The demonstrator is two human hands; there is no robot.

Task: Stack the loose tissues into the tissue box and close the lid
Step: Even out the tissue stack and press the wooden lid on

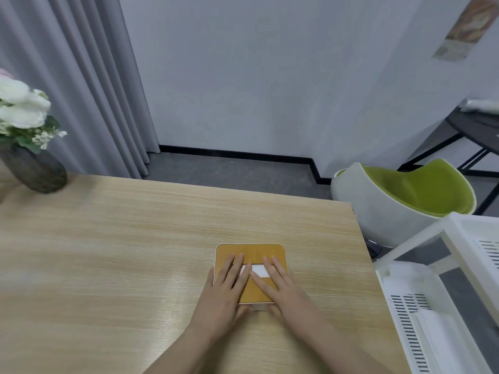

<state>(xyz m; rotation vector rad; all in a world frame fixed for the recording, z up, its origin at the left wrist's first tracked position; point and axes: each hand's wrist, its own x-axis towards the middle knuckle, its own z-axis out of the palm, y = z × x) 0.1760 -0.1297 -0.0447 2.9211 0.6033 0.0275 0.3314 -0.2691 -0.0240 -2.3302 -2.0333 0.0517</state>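
A square tissue box with a wooden lid [253,252] sits on the light wooden table [121,238], right of centre near the front. The lid lies flat on the box. White tissue [259,271] shows through the slot in the lid's middle. My left hand [229,287] lies flat on the left half of the lid, fingers straight, thumb at the box's near edge. My right hand [278,287] lies flat on the right half, fingers straight and reaching over the slot. No loose tissues are visible on the table.
A dark vase with white flowers [29,147] stands at the table's far left. A white and green chair [405,195] sits beyond the table's right edge. White plastic trays [432,306] stand to the right. A grey curtain and wall lie behind.
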